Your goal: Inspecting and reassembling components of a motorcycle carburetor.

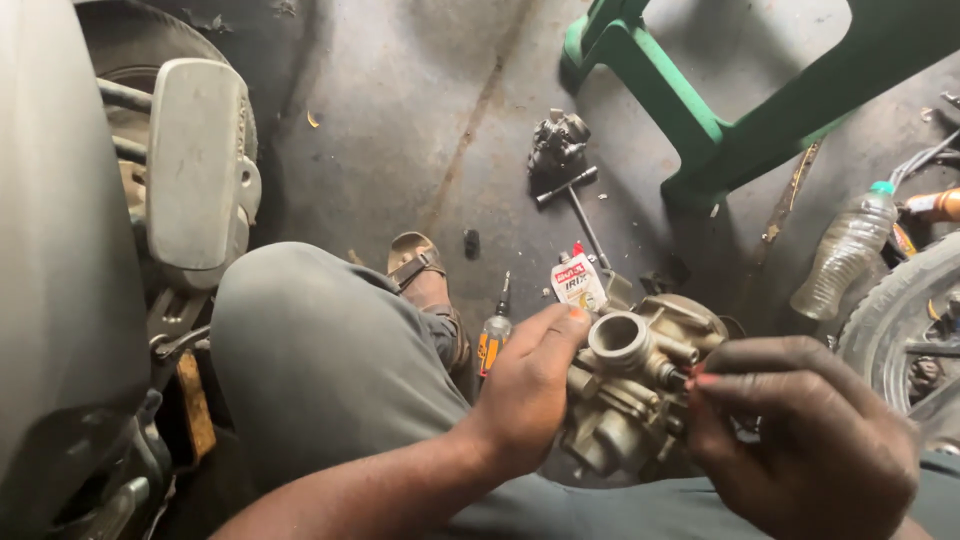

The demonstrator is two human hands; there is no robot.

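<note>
Left hand (525, 395) was clamped around the near side of a grey metal carburetor (635, 390), thumb reaching toward its round open throat, holding it over the person's lap. Right hand (800, 440) had its fingertips (703, 381) pinched together on a small fitting at the carburetor's right side. Just beyond the carburetor, a small white-and-red packet (578, 283) lay on the concrete floor (400, 130), with an orange-handled screwdriver (493, 335) to its left. Well right of the carburetor, a clear plastic bottle (845, 255) with a green cap lay tilted; its contents could not be told. Farther beyond, a T-handle wrench (575, 195) lay beside a second carburetor (557, 140).
</note>
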